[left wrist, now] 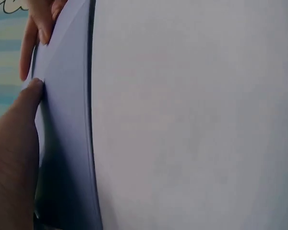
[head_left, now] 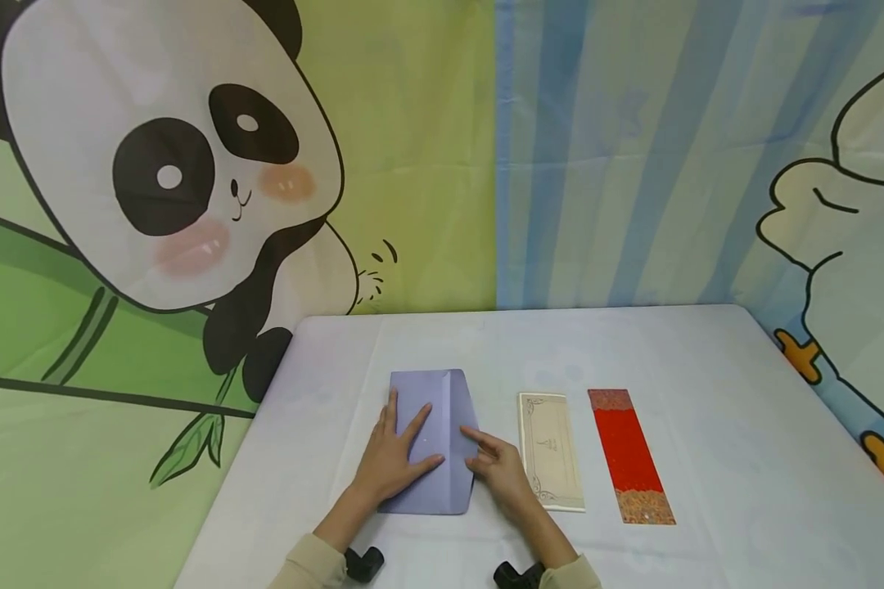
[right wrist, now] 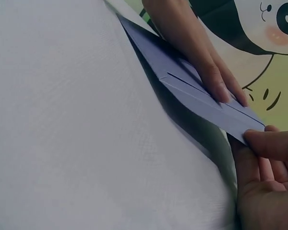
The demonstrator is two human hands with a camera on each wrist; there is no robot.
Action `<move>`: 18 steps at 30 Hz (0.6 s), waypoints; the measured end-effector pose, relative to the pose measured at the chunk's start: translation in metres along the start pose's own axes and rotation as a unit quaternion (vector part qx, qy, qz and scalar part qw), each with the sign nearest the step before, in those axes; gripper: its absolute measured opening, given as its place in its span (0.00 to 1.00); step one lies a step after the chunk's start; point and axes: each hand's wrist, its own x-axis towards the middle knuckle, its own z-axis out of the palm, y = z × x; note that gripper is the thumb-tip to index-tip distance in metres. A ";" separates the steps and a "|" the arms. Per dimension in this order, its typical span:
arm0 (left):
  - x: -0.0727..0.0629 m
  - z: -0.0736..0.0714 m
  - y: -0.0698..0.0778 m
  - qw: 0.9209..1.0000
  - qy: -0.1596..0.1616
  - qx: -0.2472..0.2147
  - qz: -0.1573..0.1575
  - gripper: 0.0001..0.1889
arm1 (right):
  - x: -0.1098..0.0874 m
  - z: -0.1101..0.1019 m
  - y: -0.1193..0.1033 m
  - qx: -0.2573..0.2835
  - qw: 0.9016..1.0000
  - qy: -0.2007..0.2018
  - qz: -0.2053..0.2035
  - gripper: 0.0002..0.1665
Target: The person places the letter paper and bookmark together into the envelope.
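A lavender paper envelope (head_left: pixel 433 433) lies on the white table, its long flap (head_left: pixel 458 397) along the right side. My left hand (head_left: pixel 389 465) rests on the envelope's left part with fingers spread and straight, the thumb pointing toward the flap. At the right edge, my right hand (head_left: pixel 502 473) pinches the flap, thumb on top and fingers underneath. In the right wrist view that edge of the envelope (right wrist: pixel 197 103) is lifted above the tabletop, and a dark gap shows below it. The left wrist view shows the thumb (left wrist: pixel 31 93) of the left hand on the paper.
Just right of the right hand lies a cream card (head_left: pixel 552 450) with a printed border. Farther right is a red strip of paper (head_left: pixel 629 458) with gold-patterned ends. The white table (head_left: pixel 751 425) meets printed cloth walls at the back. Black wrist devices (head_left: pixel 364 564) sit at both wrists.
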 end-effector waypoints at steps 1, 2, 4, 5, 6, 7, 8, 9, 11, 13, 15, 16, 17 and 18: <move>0.000 0.000 0.002 1.000 -0.002 -0.002 -0.006 0.45 | -0.001 0.000 0.000 0.010 1.000 -0.001 0.004 0.30; 0.000 0.000 0.004 1.000 -0.003 -0.001 -0.011 0.47 | -0.001 0.000 0.000 0.020 1.000 -0.003 0.008 0.31; 0.001 0.000 0.007 1.000 -0.002 0.004 -0.017 0.49 | -0.002 -0.001 0.001 0.038 0.999 -0.013 0.014 0.31; 0.001 0.001 0.007 1.000 0.002 0.005 -0.016 0.50 | -0.002 -0.001 0.001 0.042 0.999 -0.019 0.015 0.31; 0.001 0.001 0.008 1.000 0.005 0.008 -0.014 0.50 | -0.002 -0.001 0.001 0.043 0.999 -0.024 0.016 0.32; 0.001 0.001 0.008 1.000 0.009 0.009 -0.010 0.49 | -0.002 -0.002 0.001 0.045 0.998 -0.030 0.019 0.32; 0.001 0.001 0.008 1.000 0.014 0.010 -0.005 0.49 | -0.001 -0.002 0.001 0.043 0.998 -0.036 0.019 0.32; 0.001 0.002 0.008 1.000 0.016 0.010 -0.001 0.48 | -0.001 -0.003 0.001 0.042 0.998 -0.042 0.022 0.32; 0.001 0.003 0.007 1.000 0.022 0.009 0.009 0.46 | 0.000 -0.004 0.001 0.032 0.998 -0.052 0.026 0.33; 0.002 0.004 0.007 1.000 0.020 0.005 0.017 0.45 | 0.001 -0.004 0.000 0.025 0.997 -0.067 0.030 0.33; 0.002 0.004 0.007 1.000 0.017 0.004 0.024 0.44 | 0.002 -0.004 -0.001 0.018 0.996 -0.082 0.032 0.32; 0.002 0.005 0.007 0.999 0.017 0.005 0.028 0.43 | 0.003 -0.005 -0.001 0.015 0.995 -0.089 0.033 0.32; 0.003 0.005 0.007 0.999 0.014 0.007 0.030 0.43 | 0.003 -0.005 -0.001 0.014 0.995 -0.096 0.033 0.32; 0.003 0.004 0.008 0.999 0.012 0.011 0.033 0.43 | 0.003 -0.005 -0.001 0.015 0.994 -0.101 0.034 0.32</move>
